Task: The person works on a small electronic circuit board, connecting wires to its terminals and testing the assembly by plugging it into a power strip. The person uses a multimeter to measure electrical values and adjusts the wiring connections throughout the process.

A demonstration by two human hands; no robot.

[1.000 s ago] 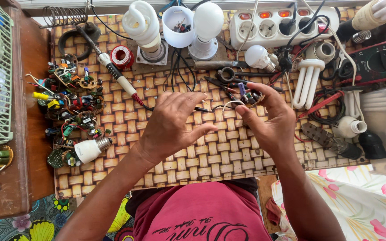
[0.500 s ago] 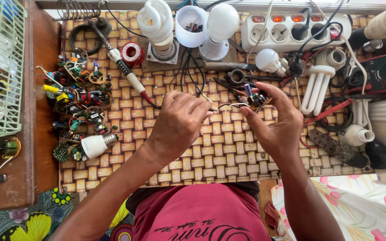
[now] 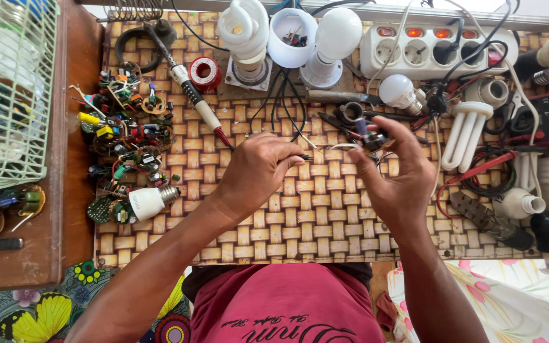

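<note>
From the head camera, looking straight down: the person sits at a desk (image 3: 160, 244) covered with a woven mat, both hands raised just above its middle. The right hand (image 3: 396, 181) has its fingers clamped on a small circuit board (image 3: 371, 136) with dark parts on it, held near the top of the mat, just below a pair of pliers (image 3: 344, 117). The left hand (image 3: 255, 171) has its fingers pinched together on a thin wire end (image 3: 304, 156), and pale leads run from there across to the board.

As I judge it, the step in hand is lining up a lead with the little board, the two hands close but not touching. The next move would call for a steady pinch and a fine aim at the right spot on the board, since the leads are thin and springy.

Off to the left lie a soldering iron (image 3: 195, 105), a heap of loose circuit boards (image 3: 125, 146) and a white lamp base (image 3: 149, 201). A power strip (image 3: 436, 51) sits along the far edge.
</note>
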